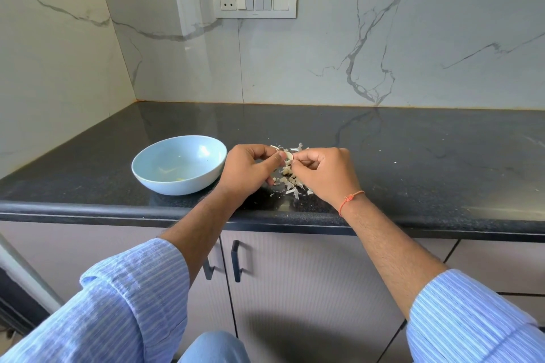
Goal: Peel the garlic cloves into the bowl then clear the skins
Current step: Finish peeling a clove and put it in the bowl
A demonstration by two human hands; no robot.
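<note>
Light blue bowl [179,164] on the dark counter [413,162], left of centre and near the front edge; a few pale peeled pieces lie on its floor. Just right of the bowl, the left hand [246,171] is raised over the counter, fingers [267,153] curled, thumb and forefinger pinching a garlic clove [288,155]. The right hand [323,173] meets it from the other side, its curled fingers pinching the same clove or its skin; which of the two cannot be told. Beneath and between both hands, a scatter of papery garlic skins [290,182] lies on the counter, reaching from behind the fingertips toward the front edge. An orange thread [349,199] circles the right wrist. Striped blue sleeves [132,297] cover both forearms from the elbow. Above, a switch panel [254,0] is set in the marble wall; below the counter's front edge, cabinet doors with dark handles [236,261].
</note>
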